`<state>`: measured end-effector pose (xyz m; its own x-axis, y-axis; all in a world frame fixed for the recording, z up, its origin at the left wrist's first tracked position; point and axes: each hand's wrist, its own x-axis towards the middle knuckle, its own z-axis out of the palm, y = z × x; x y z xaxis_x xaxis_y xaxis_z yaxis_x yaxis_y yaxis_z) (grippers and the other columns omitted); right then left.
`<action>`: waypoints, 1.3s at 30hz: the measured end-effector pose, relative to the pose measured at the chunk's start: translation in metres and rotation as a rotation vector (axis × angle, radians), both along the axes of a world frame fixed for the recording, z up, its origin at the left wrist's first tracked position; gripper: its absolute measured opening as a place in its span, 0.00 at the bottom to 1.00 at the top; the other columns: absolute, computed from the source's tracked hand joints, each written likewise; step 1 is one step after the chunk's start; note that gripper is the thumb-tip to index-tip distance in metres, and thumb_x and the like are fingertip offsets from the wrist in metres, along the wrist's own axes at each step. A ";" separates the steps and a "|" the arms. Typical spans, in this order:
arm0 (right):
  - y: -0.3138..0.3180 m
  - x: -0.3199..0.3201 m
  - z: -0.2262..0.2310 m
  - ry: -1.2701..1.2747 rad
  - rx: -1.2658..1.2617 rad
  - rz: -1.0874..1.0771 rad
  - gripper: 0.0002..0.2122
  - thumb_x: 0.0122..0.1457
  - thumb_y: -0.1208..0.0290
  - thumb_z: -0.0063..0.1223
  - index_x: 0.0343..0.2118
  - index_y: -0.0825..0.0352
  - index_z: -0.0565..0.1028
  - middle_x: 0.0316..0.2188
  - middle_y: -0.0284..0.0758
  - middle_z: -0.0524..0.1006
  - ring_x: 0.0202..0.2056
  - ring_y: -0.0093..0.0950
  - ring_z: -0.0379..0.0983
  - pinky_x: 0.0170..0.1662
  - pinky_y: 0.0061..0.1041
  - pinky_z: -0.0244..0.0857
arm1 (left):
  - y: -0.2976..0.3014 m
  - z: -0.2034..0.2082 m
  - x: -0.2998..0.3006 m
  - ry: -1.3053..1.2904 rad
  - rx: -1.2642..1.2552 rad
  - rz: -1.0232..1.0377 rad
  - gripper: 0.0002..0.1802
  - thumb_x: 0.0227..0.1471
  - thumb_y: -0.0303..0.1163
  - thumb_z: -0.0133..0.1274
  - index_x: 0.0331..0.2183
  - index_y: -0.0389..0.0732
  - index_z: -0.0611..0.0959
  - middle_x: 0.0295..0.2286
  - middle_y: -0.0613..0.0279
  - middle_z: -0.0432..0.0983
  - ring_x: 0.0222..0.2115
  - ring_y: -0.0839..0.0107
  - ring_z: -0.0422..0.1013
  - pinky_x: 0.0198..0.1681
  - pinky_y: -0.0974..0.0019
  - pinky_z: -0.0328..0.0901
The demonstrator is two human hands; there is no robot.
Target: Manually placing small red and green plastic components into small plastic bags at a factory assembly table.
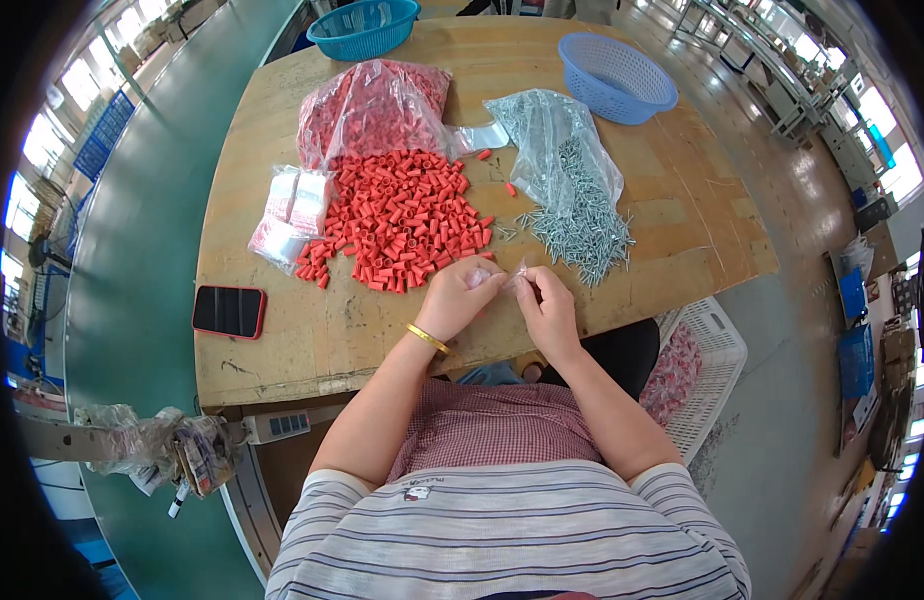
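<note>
Close to the table's near edge, my left hand and my right hand meet, fingers pinched on a small clear plastic bag. What may be inside the bag is too small to make out. Just beyond my left hand lies a heap of short red plastic tubes, spilling from a large clear bag full of the same. Past my right hand, a pile of silvery screws spreads out of another clear bag. A few red tubes lie loose between the two piles.
Stacked flat plastic bags and a red-edged phone lie at the left of the wooden table. A teal basket and a light blue basket stand at the back. Low at the right, a white crate holds red-filled packets.
</note>
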<state>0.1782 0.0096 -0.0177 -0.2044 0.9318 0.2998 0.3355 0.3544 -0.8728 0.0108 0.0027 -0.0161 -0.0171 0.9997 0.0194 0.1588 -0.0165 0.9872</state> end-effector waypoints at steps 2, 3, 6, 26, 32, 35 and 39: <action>0.000 -0.001 -0.003 0.008 0.028 0.004 0.04 0.59 0.76 0.51 0.32 0.71 0.70 0.28 0.43 0.73 0.27 0.36 0.69 0.32 0.29 0.64 | 0.000 -0.001 0.000 0.028 0.006 -0.051 0.08 0.51 0.31 0.59 0.31 0.36 0.80 0.23 0.69 0.74 0.20 0.85 0.66 0.23 0.77 0.62; 0.001 -0.002 -0.005 0.017 0.058 0.009 0.04 0.59 0.76 0.51 0.32 0.71 0.70 0.28 0.43 0.73 0.27 0.37 0.70 0.32 0.30 0.64 | -0.001 -0.002 0.000 0.028 0.004 -0.052 0.08 0.51 0.31 0.59 0.31 0.36 0.80 0.23 0.69 0.74 0.20 0.85 0.66 0.23 0.77 0.62; 0.001 -0.003 -0.009 0.036 0.115 0.020 0.03 0.59 0.77 0.51 0.32 0.70 0.70 0.26 0.35 0.72 0.26 0.22 0.66 0.31 0.24 0.63 | -0.003 -0.002 0.001 0.073 0.106 -0.039 0.08 0.51 0.30 0.58 0.32 0.36 0.81 0.24 0.67 0.75 0.20 0.84 0.67 0.24 0.77 0.63; 0.007 0.001 -0.012 0.108 -0.151 0.018 0.04 0.58 0.75 0.51 0.30 0.70 0.70 0.20 0.33 0.69 0.21 0.19 0.63 0.26 0.21 0.59 | -0.010 -0.003 0.011 0.446 0.421 -0.041 0.11 0.45 0.25 0.55 0.35 0.44 0.82 0.25 0.59 0.72 0.26 0.60 0.70 0.30 0.61 0.67; 0.013 0.011 -0.010 0.185 -0.227 0.045 0.05 0.60 0.73 0.50 0.30 0.69 0.71 0.21 0.30 0.69 0.24 0.17 0.63 0.28 0.21 0.60 | -0.009 0.003 0.012 0.361 0.411 -0.002 0.08 0.45 0.26 0.60 0.31 0.36 0.82 0.25 0.57 0.74 0.26 0.62 0.71 0.31 0.65 0.66; 0.029 0.014 0.003 0.057 -0.185 0.053 0.04 0.60 0.73 0.50 0.32 0.69 0.73 0.24 0.34 0.72 0.26 0.23 0.68 0.31 0.23 0.62 | -0.014 0.005 0.007 0.389 0.346 -0.037 0.07 0.45 0.27 0.60 0.30 0.37 0.82 0.24 0.58 0.75 0.26 0.63 0.72 0.30 0.65 0.67; 0.054 0.012 0.025 -0.320 0.193 0.179 0.06 0.56 0.75 0.52 0.36 0.67 0.75 0.32 0.41 0.75 0.36 0.39 0.73 0.39 0.32 0.66 | -0.029 0.017 -0.004 0.400 0.412 -0.190 0.05 0.46 0.27 0.60 0.29 0.39 0.82 0.24 0.59 0.75 0.25 0.64 0.72 0.29 0.65 0.67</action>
